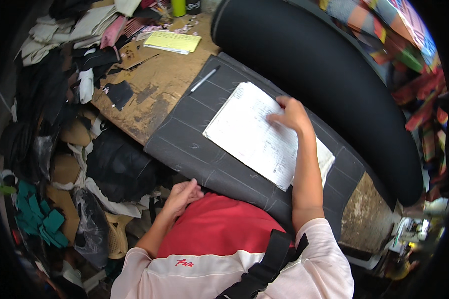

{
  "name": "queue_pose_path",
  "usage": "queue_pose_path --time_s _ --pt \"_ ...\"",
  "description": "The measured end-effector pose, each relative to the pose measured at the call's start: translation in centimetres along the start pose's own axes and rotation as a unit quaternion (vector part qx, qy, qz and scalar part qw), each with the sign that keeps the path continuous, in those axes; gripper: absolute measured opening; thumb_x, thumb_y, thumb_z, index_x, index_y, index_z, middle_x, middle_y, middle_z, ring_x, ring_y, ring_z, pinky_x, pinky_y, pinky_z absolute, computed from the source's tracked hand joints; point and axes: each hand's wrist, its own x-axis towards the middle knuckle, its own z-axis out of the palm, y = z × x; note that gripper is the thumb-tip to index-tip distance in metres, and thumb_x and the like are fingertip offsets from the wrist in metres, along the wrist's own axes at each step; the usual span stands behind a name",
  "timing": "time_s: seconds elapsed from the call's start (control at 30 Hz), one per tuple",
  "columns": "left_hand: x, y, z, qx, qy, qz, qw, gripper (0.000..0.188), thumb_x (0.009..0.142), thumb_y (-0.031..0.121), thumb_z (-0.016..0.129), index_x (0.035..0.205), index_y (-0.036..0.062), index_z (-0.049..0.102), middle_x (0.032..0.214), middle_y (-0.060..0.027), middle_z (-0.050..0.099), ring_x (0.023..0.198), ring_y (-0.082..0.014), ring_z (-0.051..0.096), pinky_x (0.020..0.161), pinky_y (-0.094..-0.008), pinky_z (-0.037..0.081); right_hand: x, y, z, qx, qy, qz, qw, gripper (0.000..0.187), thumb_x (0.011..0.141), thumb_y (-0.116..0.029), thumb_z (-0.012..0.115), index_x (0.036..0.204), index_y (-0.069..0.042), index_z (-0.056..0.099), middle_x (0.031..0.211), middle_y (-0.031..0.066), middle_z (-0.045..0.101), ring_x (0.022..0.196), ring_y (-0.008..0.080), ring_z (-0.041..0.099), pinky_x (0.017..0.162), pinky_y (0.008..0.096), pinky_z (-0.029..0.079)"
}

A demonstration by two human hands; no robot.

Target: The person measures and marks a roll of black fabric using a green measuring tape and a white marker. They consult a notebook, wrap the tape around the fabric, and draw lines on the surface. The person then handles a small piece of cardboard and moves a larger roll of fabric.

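An open notebook [257, 130] with handwritten lined pages lies slanted on dark grey fabric [184, 137] marked with chalk lines. Over the notebook's upper right part is my right hand [292, 115], its thumb and fingers apart and nothing in them. Whether its fingertips touch the page I cannot tell. My left hand [183, 196] is low by the near edge of the fabric, just in front of my red and white shirt. Its fingers are loosely bent and apart, and it holds nothing that I can see. A silver pen [203, 80] lies on the fabric, left of the notebook.
Behind the notebook stretches a big roll of black fabric [304, 65]. A yellow notepad [173, 42] lies on the worn wooden table [134, 112]. Scraps and cloth piles [45, 124] crowd the left side; colourful cloth [384, 30] hangs at the far right.
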Motion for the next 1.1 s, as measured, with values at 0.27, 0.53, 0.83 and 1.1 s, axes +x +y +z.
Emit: queue_pose_path --time_s 0.27,0.53,0.83,1.1 --pt "3.5 11.4 -1.2 0.313 0.174 0.303 0.883 0.019 0.083 0.016 0.067 0.082 -0.0021 0.062 0.071 -0.0050 0.064 0.064 -0.0080 0.059 0.058 -0.0208 0.046 -4.3 4.9 0.6 -0.077 0.046 0.099 0.991 0.091 0.042 -0.033 0.089 0.121 -0.004 0.057 0.120 0.0183 0.057 0.117 0.0296 0.051 0.100 0.0486 0.036" --pt "19.5 18.3 1.7 0.563 0.407 0.443 0.567 0.039 0.081 0.029 0.065 0.110 0.0035 0.062 0.105 -0.0151 0.064 0.107 -0.0298 0.055 0.091 -0.0398 0.043 -2.1 5.4 -0.8 -0.025 -0.038 0.106 0.993 0.088 0.035 -0.028 0.092 0.110 0.004 0.059 0.102 0.0210 0.064 0.098 0.0303 0.062 0.086 0.0357 0.048" --pt "21.2 19.5 -4.0 0.408 0.546 0.327 0.655 0.026 0.082 0.018 0.060 0.105 0.0064 0.064 0.096 -0.0163 0.060 0.098 -0.0344 0.053 0.084 -0.0425 0.044 -2.4 5.7 -0.5 -0.034 -0.024 0.068 0.997 0.089 0.038 -0.027 0.091 0.113 0.006 0.057 0.101 0.0231 0.064 0.094 0.0321 0.064 0.084 0.0361 0.050" --pt "20.9 19.2 -4.9 0.316 0.608 0.442 0.578 0.037 0.079 0.018 0.065 0.114 0.0065 0.057 0.106 -0.0170 0.055 0.104 -0.0353 0.048 0.085 -0.0433 0.042 -4.1 4.6 -0.1 -0.126 0.055 0.010 0.990 0.091 0.041 -0.027 0.090 0.120 -0.001 0.053 0.109 0.0214 0.059 0.106 0.0334 0.055 0.095 0.0391 0.041"
